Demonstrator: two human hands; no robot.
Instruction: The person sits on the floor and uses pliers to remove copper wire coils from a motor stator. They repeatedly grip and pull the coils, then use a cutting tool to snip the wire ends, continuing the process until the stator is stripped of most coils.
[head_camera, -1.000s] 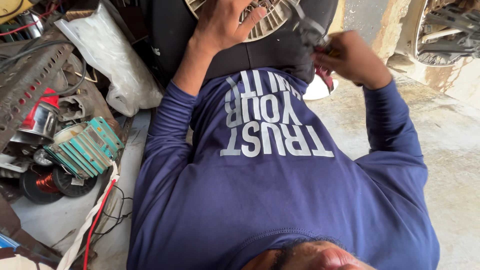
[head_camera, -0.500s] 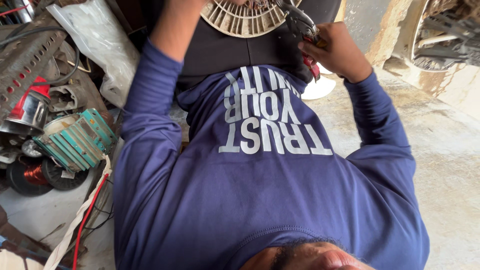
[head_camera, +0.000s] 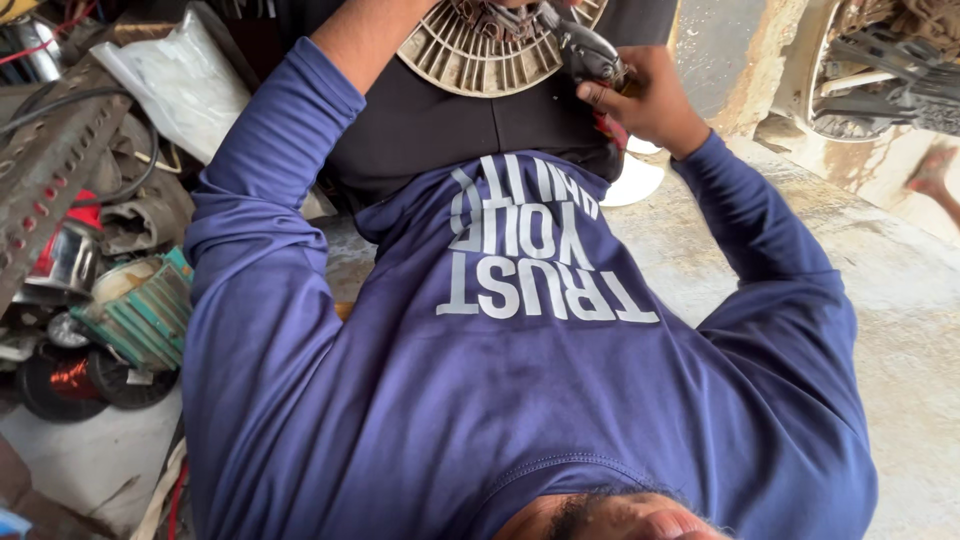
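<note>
Right hand gripping pliers at fan grille rim, left hand cropped out

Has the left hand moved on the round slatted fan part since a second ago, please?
Cannot tell: the left hand is cut off above the round slatted fan part now; the camera tilted too.

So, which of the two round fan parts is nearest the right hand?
The beige slotted disc at the top middle: the right hand holds a tool at its edge. The white ring with dark blades stands apart, farther right.
</note>
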